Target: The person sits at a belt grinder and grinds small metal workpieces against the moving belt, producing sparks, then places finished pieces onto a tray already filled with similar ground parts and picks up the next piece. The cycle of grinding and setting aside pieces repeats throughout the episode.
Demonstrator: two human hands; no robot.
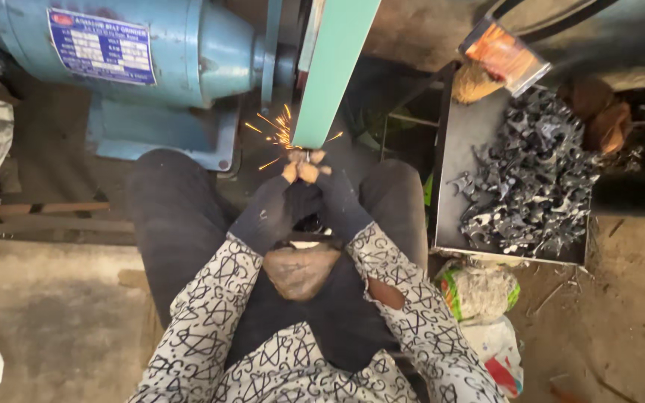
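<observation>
Both my hands wear dark fingerless gloves and meet in front of a green abrasive belt. My left hand and my right hand pinch one small metal piece between the bare fingertips and press it against the belt's lower end. Orange sparks fly off to the left of the contact point. The piece itself is mostly hidden by my fingers. My patterned sleeves rest over my dark-trousered knees.
A blue belt-grinder motor sits on its base at the upper left. To the right, a dark metal tray holds a heap of several small grey metal parts. Crumpled plastic bags lie below the tray on the dirt floor.
</observation>
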